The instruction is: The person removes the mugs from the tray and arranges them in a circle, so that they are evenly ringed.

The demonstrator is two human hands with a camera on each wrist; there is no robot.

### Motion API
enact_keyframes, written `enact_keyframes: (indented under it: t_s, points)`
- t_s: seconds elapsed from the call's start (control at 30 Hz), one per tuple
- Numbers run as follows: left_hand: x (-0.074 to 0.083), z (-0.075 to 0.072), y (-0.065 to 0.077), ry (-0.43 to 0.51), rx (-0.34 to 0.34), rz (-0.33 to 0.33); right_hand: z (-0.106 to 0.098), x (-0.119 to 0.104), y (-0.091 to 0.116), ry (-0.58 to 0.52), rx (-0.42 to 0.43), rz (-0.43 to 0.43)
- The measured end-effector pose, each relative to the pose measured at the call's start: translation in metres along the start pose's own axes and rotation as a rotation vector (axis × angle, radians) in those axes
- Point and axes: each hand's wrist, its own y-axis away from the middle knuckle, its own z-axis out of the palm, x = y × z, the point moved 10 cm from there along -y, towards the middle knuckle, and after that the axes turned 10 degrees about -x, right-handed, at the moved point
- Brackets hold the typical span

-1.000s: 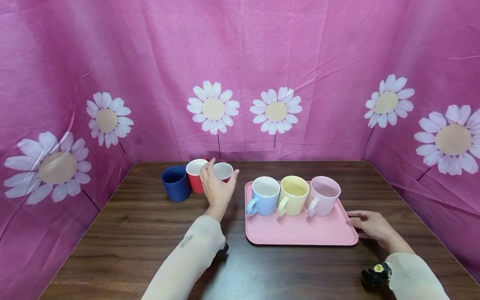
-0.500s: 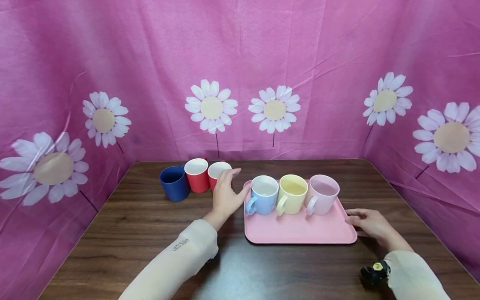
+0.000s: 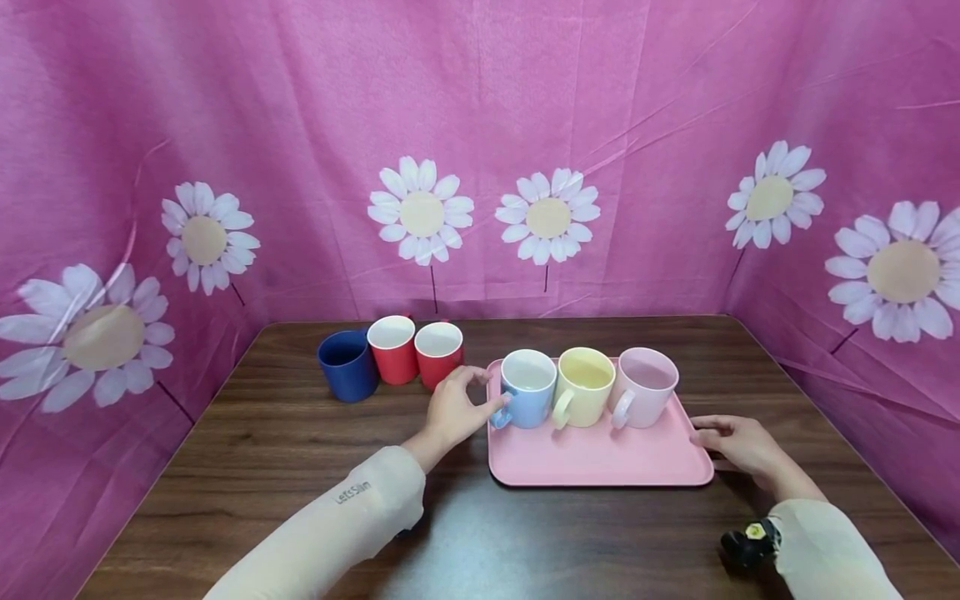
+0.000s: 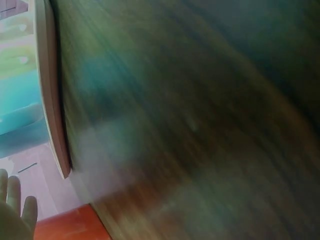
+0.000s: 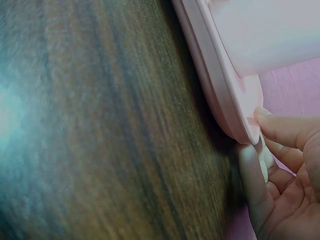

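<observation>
A pink tray (image 3: 592, 458) (image 5: 212, 80) carries a light blue mug (image 3: 534, 407), a pale yellow mug (image 3: 592, 408) and a light pink mug (image 3: 651, 404) in a row, handles toward me. With thumb above and fingers below, my right hand (image 3: 746, 450) (image 5: 290, 195) pinches the tray's right edge. My left hand (image 3: 453, 410) (image 4: 14, 215) hovers at the tray's left edge, fingers extended, thumb in front of the light blue mug's handle. The left wrist view shows those fingers apart from the rim. Nothing visible is held in them.
Left of the tray stand a navy mug (image 3: 349, 371) and two red mugs, one beside the navy mug (image 3: 396, 362) and one nearer the tray (image 3: 437, 362). A pink flowered cloth (image 3: 480, 100) hangs behind the brown wooden table (image 3: 247, 467).
My left hand has left the nearer red mug and moved right and toward me to the tray's left edge. My right hand stays at the tray's right edge.
</observation>
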Motion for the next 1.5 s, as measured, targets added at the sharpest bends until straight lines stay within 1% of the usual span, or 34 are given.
enact_keyframes:
  t_s: [0.1, 0.23, 0.33, 0.47, 0.57, 0.73, 0.9, 1.0, 1.17, 1.3, 1.43, 1.5]
  points:
    - [-0.001, 0.007, -0.002, 0.058, -0.090, -0.003, 0.000, 0.000, 0.000, 0.000, -0.001, -0.002]
    - [-0.005, 0.015, -0.006, 0.140, -0.201, -0.027, 0.000, -0.001, 0.001, 0.006, 0.001, -0.006]
    - [-0.005, 0.018, -0.009, 0.161, -0.258, -0.027, 0.000, -0.001, 0.001, 0.001, -0.002, -0.015]
    - [-0.003, 0.021, -0.013, 0.183, -0.329, 0.003, 0.001, -0.001, 0.001, -0.013, -0.004, -0.027]
    - [-0.004, 0.024, -0.015, 0.208, -0.386, 0.008, 0.001, -0.001, 0.001, -0.020, -0.005, -0.030]
    - [-0.008, 0.028, -0.018, 0.248, -0.481, -0.016, 0.001, 0.001, 0.000, -0.018, -0.005, -0.026]
    - [-0.013, 0.035, -0.017, 0.293, -0.583, -0.060, 0.000, 0.002, 0.000, -0.014, 0.001, -0.016]
    - [-0.016, 0.038, -0.016, 0.343, -0.621, -0.091, 0.000, 0.002, 0.000, -0.008, 0.003, -0.010]
    - [-0.022, 0.043, -0.013, 0.454, -0.658, -0.149, 0.001, 0.001, 0.001, -0.006, 0.007, -0.011]
    - [-0.025, 0.047, -0.011, 0.534, -0.687, -0.177, 0.001, 0.000, 0.002, -0.004, 0.010, -0.013]
    - [-0.029, 0.048, -0.013, 0.548, -0.685, -0.167, 0.001, 0.000, 0.002, -0.005, 0.011, -0.012]
    - [-0.030, 0.047, -0.014, 0.538, -0.677, -0.150, 0.001, 0.000, 0.002, -0.007, 0.012, -0.013]
